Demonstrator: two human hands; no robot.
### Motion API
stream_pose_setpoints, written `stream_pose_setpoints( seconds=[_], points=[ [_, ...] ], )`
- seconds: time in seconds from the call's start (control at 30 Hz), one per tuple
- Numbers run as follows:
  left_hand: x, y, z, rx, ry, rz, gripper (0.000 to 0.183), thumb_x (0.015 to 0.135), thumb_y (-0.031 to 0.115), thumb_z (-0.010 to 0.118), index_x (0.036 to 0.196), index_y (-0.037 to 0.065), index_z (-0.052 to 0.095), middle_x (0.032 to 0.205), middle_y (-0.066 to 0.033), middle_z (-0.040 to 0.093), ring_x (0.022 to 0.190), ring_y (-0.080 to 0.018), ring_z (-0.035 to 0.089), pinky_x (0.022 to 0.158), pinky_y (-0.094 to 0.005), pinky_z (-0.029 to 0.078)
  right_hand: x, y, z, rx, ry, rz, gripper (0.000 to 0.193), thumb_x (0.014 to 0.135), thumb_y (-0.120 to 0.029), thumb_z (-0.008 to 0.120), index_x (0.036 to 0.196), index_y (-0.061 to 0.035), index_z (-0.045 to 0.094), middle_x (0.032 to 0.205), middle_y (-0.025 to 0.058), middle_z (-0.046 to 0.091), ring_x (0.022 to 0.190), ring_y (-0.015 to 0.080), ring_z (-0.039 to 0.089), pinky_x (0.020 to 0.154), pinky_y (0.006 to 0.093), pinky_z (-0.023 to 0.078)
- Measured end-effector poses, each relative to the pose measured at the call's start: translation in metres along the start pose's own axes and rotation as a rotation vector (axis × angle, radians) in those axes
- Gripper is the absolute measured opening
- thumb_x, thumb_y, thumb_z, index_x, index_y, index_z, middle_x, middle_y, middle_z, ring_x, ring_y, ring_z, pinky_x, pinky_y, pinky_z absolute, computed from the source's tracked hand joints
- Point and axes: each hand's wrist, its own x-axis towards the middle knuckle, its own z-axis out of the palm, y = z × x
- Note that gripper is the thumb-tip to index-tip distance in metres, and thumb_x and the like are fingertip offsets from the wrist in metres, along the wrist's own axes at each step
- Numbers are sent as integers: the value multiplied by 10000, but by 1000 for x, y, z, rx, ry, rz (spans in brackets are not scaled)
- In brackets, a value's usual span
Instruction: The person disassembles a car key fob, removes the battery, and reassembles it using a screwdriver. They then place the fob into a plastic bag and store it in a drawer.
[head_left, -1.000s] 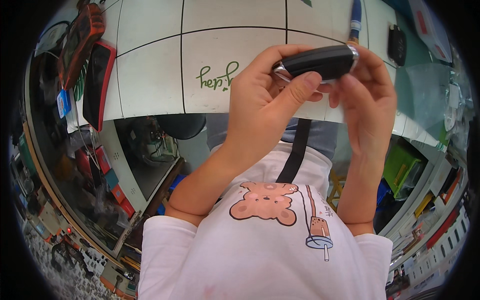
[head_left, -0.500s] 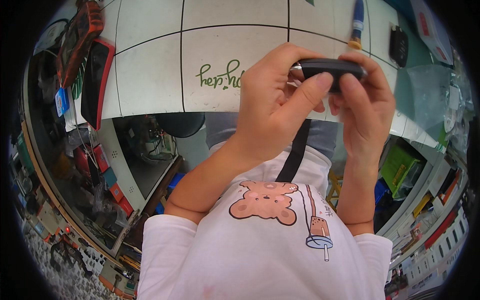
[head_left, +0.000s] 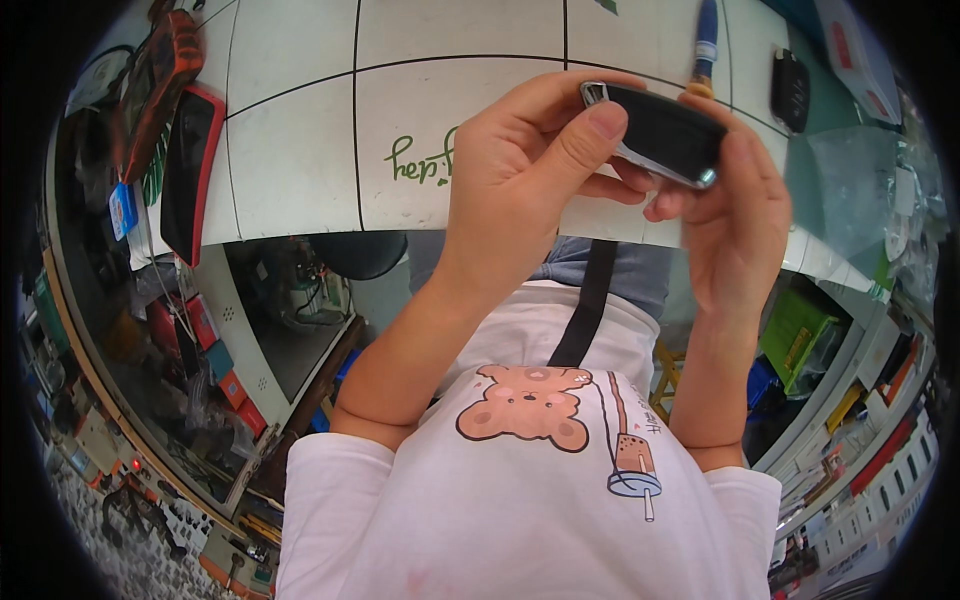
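Above the near edge of the white tiled table I hold a black car key fob [head_left: 668, 132] with silver trim along its rim. My left hand [head_left: 545, 150] pinches its left end, the thumb pressed on the upper face and the fingers underneath. Around its right end curl the fingers of my right hand [head_left: 735, 190], which also grips it. The broad black face of the fob is turned up, tilted down to the right. A second black key fob [head_left: 790, 90] with buttons lies on the table farther right. Beyond my hands is a blue-handled tool [head_left: 706, 45] with a yellowish end.
A red-edged black phone-like device [head_left: 192, 175] and an orange-and-black device [head_left: 165, 85] stand at the table's left side. Clear plastic bags [head_left: 860, 190] lie at the right. Green lettering marks the table [head_left: 300, 150]. A green box [head_left: 797, 335] sits below the right edge.
The key fob has turned from showing its narrow side to showing its broad face. My left thumb has shifted left along it, and my right thumb is off its near side.
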Motion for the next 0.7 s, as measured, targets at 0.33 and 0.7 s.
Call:
stream_pose_setpoints(
  seconds=[0.33, 0.7],
  points=[
    [6, -2, -2, -253, 22, -7, 398, 879, 110, 563, 1230, -34, 442, 1082, -144, 584, 964, -175, 588, 837, -293, 511, -7, 18, 5, -177, -74, -324, 434, 722, 129, 524, 1152, 78, 510, 1255, 192, 429, 1109, 242, 497, 812, 342, 515],
    [14, -23, -1, -204, 34, 259, 357, 892, 84, 539, 1221, -34, 467, 994, -113, 619, 906, -133, 586, 794, -240, 468, -4, 5, 16, -209, 39, -23, 304, 788, -12, 633, 1061, 69, 527, 944, 128, 622, 819, 141, 619, 679, 269, 549]
  ],
)
